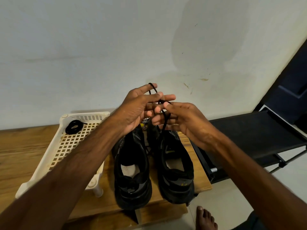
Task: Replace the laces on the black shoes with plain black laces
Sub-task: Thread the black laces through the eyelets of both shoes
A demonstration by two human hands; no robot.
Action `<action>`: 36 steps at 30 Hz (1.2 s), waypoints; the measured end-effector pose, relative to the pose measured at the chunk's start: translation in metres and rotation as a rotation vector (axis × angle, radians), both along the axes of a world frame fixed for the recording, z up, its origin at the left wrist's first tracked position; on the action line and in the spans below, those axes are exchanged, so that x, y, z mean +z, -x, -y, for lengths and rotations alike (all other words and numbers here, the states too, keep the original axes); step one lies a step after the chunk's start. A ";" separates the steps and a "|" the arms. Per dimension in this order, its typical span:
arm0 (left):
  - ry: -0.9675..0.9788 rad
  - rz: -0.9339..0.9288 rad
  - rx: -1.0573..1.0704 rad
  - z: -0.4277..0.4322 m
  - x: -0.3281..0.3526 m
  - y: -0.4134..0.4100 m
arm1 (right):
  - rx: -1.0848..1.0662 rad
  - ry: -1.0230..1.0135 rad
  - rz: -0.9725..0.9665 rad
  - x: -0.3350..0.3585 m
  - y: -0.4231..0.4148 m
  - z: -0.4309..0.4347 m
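Two black shoes stand side by side on the wooden table, heels toward me: the left shoe (132, 171) and the right shoe (176, 168). A plain black lace (164, 118) rises from the right shoe into both hands, held above the shoes' toes. My left hand (141, 108) has the lace looped over its fingertips and pinches it. My right hand (184, 120) pinches the same lace close beside it. A bit of black-and-white patterned lace (145, 121) shows under the hands. A second black lace (74, 127) lies coiled in the tray.
A cream perforated plastic tray (66, 146) sits on the wooden table (20, 153) left of the shoes. A black folding chair (252, 135) stands to the right against the wall. My bare foot (205, 218) is on the floor below the table edge.
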State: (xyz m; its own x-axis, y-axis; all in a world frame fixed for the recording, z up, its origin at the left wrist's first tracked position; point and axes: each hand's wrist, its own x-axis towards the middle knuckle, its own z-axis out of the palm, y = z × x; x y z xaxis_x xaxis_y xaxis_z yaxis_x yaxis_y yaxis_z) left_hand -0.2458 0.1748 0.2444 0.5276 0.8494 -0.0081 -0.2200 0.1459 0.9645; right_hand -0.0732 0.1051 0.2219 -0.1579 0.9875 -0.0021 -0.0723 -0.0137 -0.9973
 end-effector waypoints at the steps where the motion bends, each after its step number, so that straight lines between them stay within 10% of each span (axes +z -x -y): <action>1: -0.001 -0.029 0.021 -0.001 -0.001 0.001 | -0.035 -0.003 0.015 0.000 0.001 0.000; 16: 0.339 0.397 0.262 -0.028 -0.017 0.027 | -0.023 0.071 -0.190 0.021 -0.041 0.010; 23: 0.331 0.336 0.237 -0.027 -0.021 0.024 | -0.010 0.023 0.013 0.011 -0.046 0.009; 30: 0.297 0.297 0.185 -0.025 -0.025 0.018 | 0.508 0.117 0.230 0.005 -0.035 0.014; 36: 0.247 0.209 0.215 -0.026 -0.029 0.019 | -0.110 -0.076 0.762 -0.004 -0.042 0.008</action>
State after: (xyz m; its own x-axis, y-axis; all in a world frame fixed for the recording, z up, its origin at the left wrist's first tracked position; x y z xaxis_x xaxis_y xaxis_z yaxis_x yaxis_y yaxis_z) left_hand -0.2647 0.2009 0.2150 0.3492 0.9268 -0.1380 -0.4587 0.2975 0.8373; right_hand -0.0308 0.0972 0.2182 -0.0409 0.9992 -0.0022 0.6378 0.0244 -0.7698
